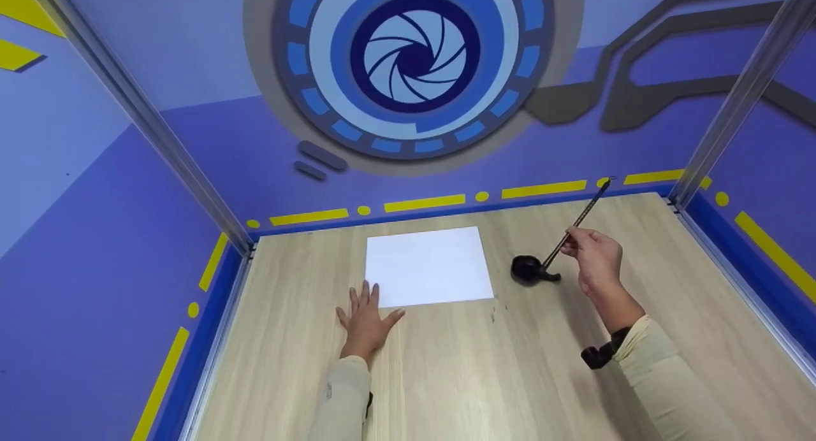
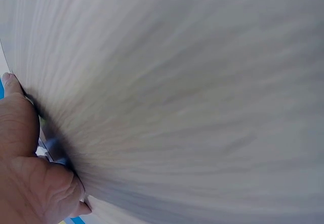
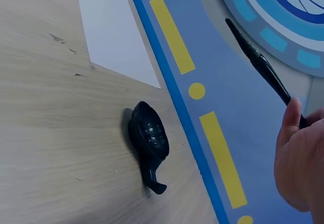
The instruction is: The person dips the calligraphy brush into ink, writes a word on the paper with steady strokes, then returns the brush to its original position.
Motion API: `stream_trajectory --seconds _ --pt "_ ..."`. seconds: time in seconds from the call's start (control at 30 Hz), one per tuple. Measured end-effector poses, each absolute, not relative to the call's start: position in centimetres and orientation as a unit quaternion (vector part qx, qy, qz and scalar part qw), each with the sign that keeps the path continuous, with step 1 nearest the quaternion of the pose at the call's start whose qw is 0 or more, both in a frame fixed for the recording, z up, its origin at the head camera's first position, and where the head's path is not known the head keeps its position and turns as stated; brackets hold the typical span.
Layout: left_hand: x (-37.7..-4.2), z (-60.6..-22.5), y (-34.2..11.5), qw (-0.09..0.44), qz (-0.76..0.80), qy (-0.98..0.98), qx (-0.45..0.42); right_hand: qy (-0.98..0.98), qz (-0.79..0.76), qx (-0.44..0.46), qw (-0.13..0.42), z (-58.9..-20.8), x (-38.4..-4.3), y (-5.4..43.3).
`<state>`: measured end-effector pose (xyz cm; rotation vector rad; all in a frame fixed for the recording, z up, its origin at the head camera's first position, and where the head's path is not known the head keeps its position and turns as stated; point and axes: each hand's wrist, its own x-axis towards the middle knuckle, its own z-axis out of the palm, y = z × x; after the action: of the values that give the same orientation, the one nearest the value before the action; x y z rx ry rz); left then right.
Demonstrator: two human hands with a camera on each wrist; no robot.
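Observation:
My right hand (image 1: 598,260) pinches a dark writing brush (image 1: 590,206) by its slender handle, tilted with the loop end up. In the right wrist view the brush's dark pointed tip (image 3: 237,32) shows clear of the dish. A small black ink dish (image 1: 526,270) with a curved stub handle lies just left of that hand; some dark wet sheen shows inside its bowl (image 3: 152,131). A white sheet of paper (image 1: 427,266) lies flat further left. My left hand (image 1: 366,323) rests spread, fingertips at the paper's lower left corner; the left wrist view shows only part of it.
The pale wooden table (image 1: 446,377) has dark smudges (image 1: 493,315) below the paper's right corner. Blue and purple printed panels (image 1: 210,141) enclose the back and sides, with metal posts (image 1: 733,103) at the corners. A black wrist camera (image 1: 596,357) sits on my right wrist.

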<state>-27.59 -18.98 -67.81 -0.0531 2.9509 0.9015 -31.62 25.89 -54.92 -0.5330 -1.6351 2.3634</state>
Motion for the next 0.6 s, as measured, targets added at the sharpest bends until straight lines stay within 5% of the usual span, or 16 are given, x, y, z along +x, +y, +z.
stream_trajectory --seconds 0.6 --pt "-27.54 -67.39 -19.06 0.038 0.29 0.956 -0.025 -0.6 0.766 -0.151 0.173 -54.97 -30.71 25.96"
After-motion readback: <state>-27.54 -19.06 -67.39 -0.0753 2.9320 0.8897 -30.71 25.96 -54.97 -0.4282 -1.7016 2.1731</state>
